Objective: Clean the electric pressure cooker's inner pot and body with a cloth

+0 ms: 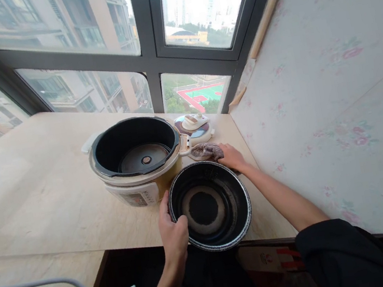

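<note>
My left hand (174,228) grips the left rim of a black inner pot (204,210), thumb inside and fingers around the outer wall. The pot tilts toward me at the sill's front edge, showing a pale ring on its bottom. Beyond it, my right hand (231,156) is closed on a grey-brown cloth (206,151), which lies partly over a pale dish-like thing. Left of the pot stands the pressure cooker body (135,184), its lid off and its dark inside showing a round plate with a central knob. Behind sits the cooker lid (193,127) with its handle on top.
A pale stone-like sill (37,189) runs along the windows. The flowered wall (337,114) bounds the right side. A grey-white cable (68,281) hangs at lower left, and a red-and-brown box (265,258) is below the sill.
</note>
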### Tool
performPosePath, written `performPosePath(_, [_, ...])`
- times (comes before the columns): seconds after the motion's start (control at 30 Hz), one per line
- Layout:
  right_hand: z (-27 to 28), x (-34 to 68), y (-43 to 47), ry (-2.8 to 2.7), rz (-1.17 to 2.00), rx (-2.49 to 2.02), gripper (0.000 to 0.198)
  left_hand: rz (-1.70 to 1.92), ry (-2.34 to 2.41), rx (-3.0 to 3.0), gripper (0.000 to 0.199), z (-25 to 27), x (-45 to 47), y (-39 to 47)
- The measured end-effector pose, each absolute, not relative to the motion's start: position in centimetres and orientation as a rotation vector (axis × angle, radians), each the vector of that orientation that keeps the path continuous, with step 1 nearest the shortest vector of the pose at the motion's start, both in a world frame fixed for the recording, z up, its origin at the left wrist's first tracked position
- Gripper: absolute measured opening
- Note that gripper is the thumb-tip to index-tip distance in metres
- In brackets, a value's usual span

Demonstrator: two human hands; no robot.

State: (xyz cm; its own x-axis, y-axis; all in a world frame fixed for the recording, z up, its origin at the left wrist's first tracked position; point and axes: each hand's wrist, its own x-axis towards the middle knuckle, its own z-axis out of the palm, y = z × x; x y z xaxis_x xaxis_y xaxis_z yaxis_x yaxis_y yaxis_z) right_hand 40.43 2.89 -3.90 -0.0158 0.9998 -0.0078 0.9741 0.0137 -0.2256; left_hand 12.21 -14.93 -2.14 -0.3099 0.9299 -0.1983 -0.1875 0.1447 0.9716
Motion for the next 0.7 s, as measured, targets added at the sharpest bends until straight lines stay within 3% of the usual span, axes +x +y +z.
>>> performPosePath(0.2, [0.5, 43.8, 2.8, -1.498, 0.041, -2.009, 0.062, 1.448, 1.384, 0.611, 0.081, -1.9, 13.1, -14.7])
performPosePath(0.33, [5.8, 44.5, -0.9, -1.393, 0.018, -1.783, 0.06, 1.457, 1.374, 0.585, 0.08, -1.5, 13.6, -14.4])
performPosePath(0.53, [12.7, 43.6, -9.1, -1.623, 0.461, -1.578, 0.047, 1.433, 1.399, 0.659, 0.072, -1.8, 14.4, -13.0])
performPosePath(0.7, [12.0, 40.5, -10.9, -1.942, 0.86, -1.596, 0.046, 1.408, 1.267, 0.646, 0.056, -2.7, 13.9, -12.3])
